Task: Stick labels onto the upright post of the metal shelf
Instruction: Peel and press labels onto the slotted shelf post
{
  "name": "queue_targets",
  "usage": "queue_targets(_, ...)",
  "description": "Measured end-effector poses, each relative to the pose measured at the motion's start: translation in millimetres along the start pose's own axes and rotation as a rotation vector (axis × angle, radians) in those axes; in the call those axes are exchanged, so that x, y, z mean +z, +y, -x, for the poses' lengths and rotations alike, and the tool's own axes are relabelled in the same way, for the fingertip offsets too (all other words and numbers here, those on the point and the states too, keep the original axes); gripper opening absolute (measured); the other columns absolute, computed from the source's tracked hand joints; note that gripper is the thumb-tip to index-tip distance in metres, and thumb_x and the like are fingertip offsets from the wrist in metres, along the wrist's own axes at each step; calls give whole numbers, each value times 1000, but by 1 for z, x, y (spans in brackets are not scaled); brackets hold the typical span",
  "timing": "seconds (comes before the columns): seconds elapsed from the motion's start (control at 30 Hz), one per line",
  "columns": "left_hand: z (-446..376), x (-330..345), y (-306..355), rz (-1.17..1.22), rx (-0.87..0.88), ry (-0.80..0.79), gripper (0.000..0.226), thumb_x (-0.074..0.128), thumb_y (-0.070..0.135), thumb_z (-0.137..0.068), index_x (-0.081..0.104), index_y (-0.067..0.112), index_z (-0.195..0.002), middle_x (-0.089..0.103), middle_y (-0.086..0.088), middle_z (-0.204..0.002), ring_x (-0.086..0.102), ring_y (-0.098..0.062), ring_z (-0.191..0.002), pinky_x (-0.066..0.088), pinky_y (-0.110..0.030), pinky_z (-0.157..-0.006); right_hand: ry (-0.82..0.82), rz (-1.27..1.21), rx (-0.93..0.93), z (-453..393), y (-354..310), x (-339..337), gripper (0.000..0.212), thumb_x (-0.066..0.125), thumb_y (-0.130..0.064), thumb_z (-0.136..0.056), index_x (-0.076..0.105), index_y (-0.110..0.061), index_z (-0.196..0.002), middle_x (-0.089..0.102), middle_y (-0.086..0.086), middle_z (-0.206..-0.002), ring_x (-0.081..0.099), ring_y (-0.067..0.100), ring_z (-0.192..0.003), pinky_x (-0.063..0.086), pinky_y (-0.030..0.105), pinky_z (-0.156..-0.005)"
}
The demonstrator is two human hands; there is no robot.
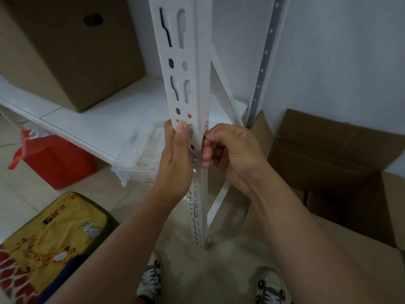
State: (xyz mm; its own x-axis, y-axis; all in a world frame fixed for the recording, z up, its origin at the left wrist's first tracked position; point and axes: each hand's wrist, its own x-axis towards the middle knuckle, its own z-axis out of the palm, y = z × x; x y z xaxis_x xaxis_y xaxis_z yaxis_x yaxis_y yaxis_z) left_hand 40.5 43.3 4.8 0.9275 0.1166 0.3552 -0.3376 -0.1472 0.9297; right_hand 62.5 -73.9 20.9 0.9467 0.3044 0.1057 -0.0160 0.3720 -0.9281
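My left hand (175, 159) grips the upright post (186, 84), which runs vertically between my hands, thumb on its front face, while my right hand (230, 154) pinches a label (206, 126) against its right edge.

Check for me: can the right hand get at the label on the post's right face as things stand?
Probably yes. The right hand is already at the post, its fingertips just below the label; nothing lies between them. The left hand grips the other face.
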Motion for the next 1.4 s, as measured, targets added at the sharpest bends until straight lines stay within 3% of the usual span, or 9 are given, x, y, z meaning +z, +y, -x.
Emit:
queue_targets(0.3,1,1,2,17,-2,1,53,19,47,-94,43,4,-112,58,4,-89,58,8,-80,44,-6,-71,-18,-25,-18,2,5,-1,27,53,-2,-90,62,-5,-64,58,11,-53,53,22,-46,48,28,-52)
queue_targets(0.47,0,0,-2,26,-19,3,59,19,54,-92,45,7,-115,61,-7,-96,59,6,-81,46,-8,-73,15,27,-50,2,7,0,28,51,1,-89,61,-4,-63,57,13,-52,51,23,-45,49,29,-52)
queue_targets(0.53,-2,-1,-2,45,-15,-33,63,18,51,-96,43,-4,-113,58,-12,-83,60,-4,-75,49,-12,-71,-2,-21,-43,4,8,-1,27,51,-2,-91,62,-4,-66,58,11,-53,53,21,-46,49,28,-52)
queue_targets(0.6,-2,-1,0,64,1,-71,62,17,48,-99,42,-8,-107,55,-6,-69,59,-13,-69,51,-18,-70,-15,-45,-35,4,8,-1,27,51,-4,-93,63,-4,-68,59,10,-54,54,20,-46,49,29,-52)
queue_targets(0.67,-2,0,0,78,-2,-57,60,18,48,-98,42,-6,-107,56,-4,-70,59,-11,-68,50,-16,-69,-8,-30,-33,4,7,0,29,51,-4,-93,63,-5,-67,59,10,-53,54,20,-46,49,29,-52)
queue_targets(0.8,0,0,0,31,-15,-13,63,19,54,-92,45,1,-113,61,-16,-94,60,1,-76,48,-9,-70,33,22,-54,3,6,2,31,51,-1,-91,61,-5,-62,57,12,-51,51,23,-44,48,28,-51)
queue_targets(1.0,0,-4,2,-8,-33,-21,51,18,51,-98,46,11,-113,60,-5,-101,60,0,-92,47,-13,-79,40,-86,-39,5,8,2,34,47,-2,-91,61,-8,-60,56,9,-50,50,20,-44,47,27,-49)
queue_targets(1.23,0,-7,4,-72,5,-14,33,21,35,-103,45,14,-101,52,10,-82,54,7,-75,44,-8,-71,25,-135,-29,5,5,-1,19,47,-12,-80,57,-5,-67,53,8,-51,47,20,-46,44,26,-49)
queue_targets(1.4,2,-7,6,-100,16,-27,26,21,32,-103,45,22,-97,52,10,-84,55,10,-77,44,-6,-72,90,-16,-56,9,3,-3,24,48,-6,-89,61,-6,-68,55,9,-53,49,19,-46,46,26,-49)
